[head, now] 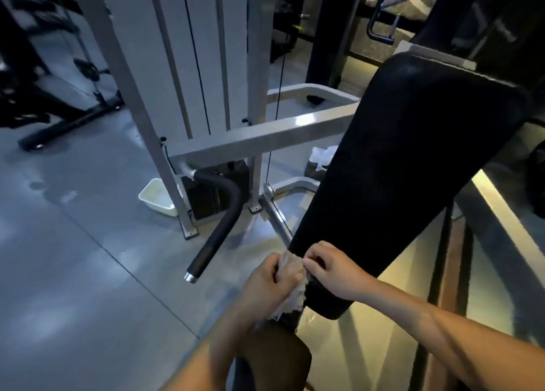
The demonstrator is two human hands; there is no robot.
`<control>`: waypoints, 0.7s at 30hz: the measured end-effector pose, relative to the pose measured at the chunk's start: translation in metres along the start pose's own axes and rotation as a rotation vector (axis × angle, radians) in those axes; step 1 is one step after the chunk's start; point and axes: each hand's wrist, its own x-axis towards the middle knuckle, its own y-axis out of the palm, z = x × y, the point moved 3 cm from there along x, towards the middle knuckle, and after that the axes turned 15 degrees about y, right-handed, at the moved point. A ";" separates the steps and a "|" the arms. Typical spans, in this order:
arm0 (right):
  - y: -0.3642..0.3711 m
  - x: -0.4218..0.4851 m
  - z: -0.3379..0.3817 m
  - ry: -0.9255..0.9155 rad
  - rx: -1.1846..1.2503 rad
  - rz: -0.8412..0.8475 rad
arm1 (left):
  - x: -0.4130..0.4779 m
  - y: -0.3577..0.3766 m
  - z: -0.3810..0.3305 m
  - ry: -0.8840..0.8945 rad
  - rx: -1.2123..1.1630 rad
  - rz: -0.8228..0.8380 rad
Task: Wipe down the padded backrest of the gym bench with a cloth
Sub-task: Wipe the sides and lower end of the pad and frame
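The black padded backrest [398, 169] runs from the upper right down to its narrow lower end near the middle bottom. A pale, frayed cloth [292, 291] is bunched against the left edge of that lower end. My left hand [268, 284] is closed around the cloth. My right hand [333, 269] rests on the pad's lower end, and its fingertips pinch the cloth's top edge. Below the backrest, the brown seat pad [274, 352] shows between my forearms.
A grey cable machine frame [259, 137] stands just left of the bench, with a black foam-covered handle bar [218, 219] sticking out low. A white plastic tub [156, 197] sits on the grey floor. A dark exercise machine [44, 101] is at far left. A crumpled white bag [321, 157] lies behind the backrest.
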 end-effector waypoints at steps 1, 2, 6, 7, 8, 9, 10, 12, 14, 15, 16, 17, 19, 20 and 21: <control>0.002 0.011 -0.009 -0.025 -0.025 0.017 | 0.006 0.008 0.004 -0.020 0.005 -0.023; 0.002 0.021 -0.017 -0.053 -0.049 0.031 | 0.012 0.016 0.007 -0.041 -0.013 -0.063; -0.020 0.062 -0.047 -0.107 -0.134 0.028 | 0.040 0.034 0.022 -0.155 -0.078 -0.303; -0.032 0.071 -0.053 -0.118 -0.182 -0.013 | 0.047 0.036 0.025 -0.170 -0.094 -0.356; -0.044 0.079 -0.058 -0.149 -0.263 -0.074 | 0.055 0.038 0.030 -0.181 -0.105 -0.400; -0.055 0.085 -0.060 -0.200 -0.371 -0.151 | 0.062 0.039 0.034 -0.187 -0.108 -0.434; -0.064 0.090 -0.062 -0.268 -0.488 -0.233 | 0.070 0.040 0.036 -0.184 -0.105 -0.461; -0.076 0.100 -0.063 -0.416 -0.688 -0.355 | 0.087 0.037 0.040 -0.163 -0.111 -0.513; -0.081 0.114 -0.062 -0.538 -0.863 -0.391 | 0.105 0.032 0.044 -0.153 -0.131 -0.549; -0.083 0.121 -0.061 -0.564 -0.941 -0.371 | 0.114 0.030 0.047 -0.148 -0.134 -0.558; -0.085 0.128 -0.059 -0.573 -1.011 -0.349 | 0.122 0.028 0.049 -0.144 -0.123 -0.563; -0.086 0.133 -0.059 -0.572 -1.078 -0.332 | 0.130 0.026 0.052 -0.139 -0.106 -0.567; -0.084 0.141 -0.061 -0.570 -1.208 -0.328 | 0.145 0.019 0.059 -0.124 -0.071 -0.580; -0.081 0.144 -0.062 -0.571 -1.259 -0.342 | 0.153 0.016 0.064 -0.125 -0.055 -0.582; -0.078 0.147 -0.063 -0.566 -1.295 -0.365 | 0.163 0.013 0.069 -0.130 -0.043 -0.581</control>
